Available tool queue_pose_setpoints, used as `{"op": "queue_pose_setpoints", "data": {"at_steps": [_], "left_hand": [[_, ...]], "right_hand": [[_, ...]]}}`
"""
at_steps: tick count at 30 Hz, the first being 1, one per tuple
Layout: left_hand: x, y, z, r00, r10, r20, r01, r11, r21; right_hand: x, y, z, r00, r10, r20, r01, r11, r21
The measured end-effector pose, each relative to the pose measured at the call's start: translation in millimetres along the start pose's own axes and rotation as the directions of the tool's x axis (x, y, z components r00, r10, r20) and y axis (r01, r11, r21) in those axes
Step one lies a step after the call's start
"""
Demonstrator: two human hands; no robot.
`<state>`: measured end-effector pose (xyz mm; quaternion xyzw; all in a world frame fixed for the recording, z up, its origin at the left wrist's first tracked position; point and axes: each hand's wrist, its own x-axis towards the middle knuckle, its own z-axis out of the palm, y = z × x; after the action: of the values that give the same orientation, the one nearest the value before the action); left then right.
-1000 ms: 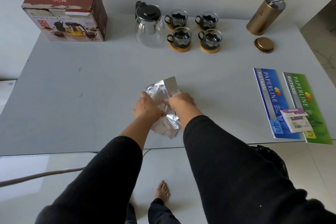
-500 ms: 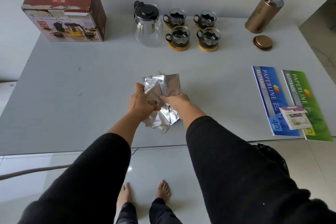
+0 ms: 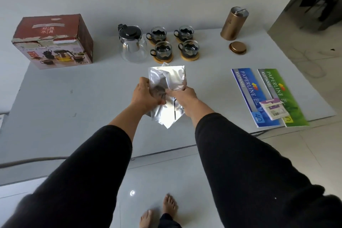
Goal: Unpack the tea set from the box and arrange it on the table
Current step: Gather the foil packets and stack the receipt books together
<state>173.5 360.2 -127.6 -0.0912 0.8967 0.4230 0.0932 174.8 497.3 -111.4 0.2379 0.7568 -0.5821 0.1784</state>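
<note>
Both hands hold a silver foil pouch (image 3: 171,77) upright above the middle of the grey table (image 3: 74,98). My left hand (image 3: 146,95) grips its left side, my right hand (image 3: 182,96) pinches its middle. At the back stand a glass teapot (image 3: 132,45) with a black lid and several glass cups (image 3: 162,48) with black holders on wooden coasters. The red tea set box (image 3: 53,42) sits closed at the back left.
A gold canister (image 3: 234,23) stands open at the back right, its gold lid (image 3: 237,47) lying in front of it. A blue booklet (image 3: 253,96) and a green booklet (image 3: 281,96) lie on the right with a small card (image 3: 273,110) on them.
The foil pouch has been lifted from the table and straightened upright; both hands moved up and away from me with it.
</note>
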Motion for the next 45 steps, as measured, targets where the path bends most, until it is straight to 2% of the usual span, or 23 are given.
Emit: {"op": "queue_pose_setpoints", "data": {"at_steps": [4, 8, 14, 18, 22, 27, 31, 34, 37, 41, 45], "left_hand": [[-9, 33, 6, 0.99, 0.083, 0.115, -0.078, 0.996, -0.051], [-29, 71, 30, 0.95, 0.194, 0.243, -0.185, 0.981, -0.059], [-71, 116, 105, 0.866, 0.318, 0.387, -0.312, 0.947, -0.081], [-90, 144, 168, 0.798, 0.333, 0.502, -0.34, 0.937, -0.082], [-112, 172, 246, 0.758, 0.306, 0.576, -0.36, 0.933, -0.022], [-139, 194, 351, 0.725, 0.226, 0.65, -0.294, 0.956, -0.004], [-152, 193, 425, 0.749, 0.081, 0.658, -0.177, 0.981, 0.081], [-152, 183, 469, 0.77, 0.009, 0.637, -0.125, 0.983, 0.137], [-137, 160, 512, 0.761, -0.068, 0.645, -0.091, 0.973, 0.21], [-104, 125, 574, 0.749, -0.077, 0.658, -0.124, 0.959, 0.254], [-74, 93, 634, 0.738, -0.069, 0.672, -0.174, 0.942, 0.288]], "right_hand": [[-29, -6, -36, 0.996, -0.004, -0.092, 0.009, 0.999, 0.054], [-65, 7, -79, 0.974, 0.039, -0.223, -0.007, 0.99, 0.142], [-103, 53, -152, 0.91, 0.146, -0.388, -0.049, 0.967, 0.25], [-119, 91, -205, 0.862, 0.195, -0.468, -0.057, 0.955, 0.292], [-129, 135, -269, 0.807, 0.282, -0.52, -0.108, 0.935, 0.339], [-114, 199, -350, 0.762, 0.399, -0.511, -0.212, 0.898, 0.385], [-86, 252, -394, 0.735, 0.496, -0.461, -0.329, 0.857, 0.397], [-54, 295, -408, 0.716, 0.559, -0.419, -0.404, 0.82, 0.404], [-14, 337, -412, 0.697, 0.608, -0.38, -0.473, 0.788, 0.394], [48, 397, -415, 0.652, 0.666, -0.362, -0.528, 0.741, 0.414], [108, 447, -417, 0.65, 0.671, -0.356, -0.574, 0.741, 0.348]]}}
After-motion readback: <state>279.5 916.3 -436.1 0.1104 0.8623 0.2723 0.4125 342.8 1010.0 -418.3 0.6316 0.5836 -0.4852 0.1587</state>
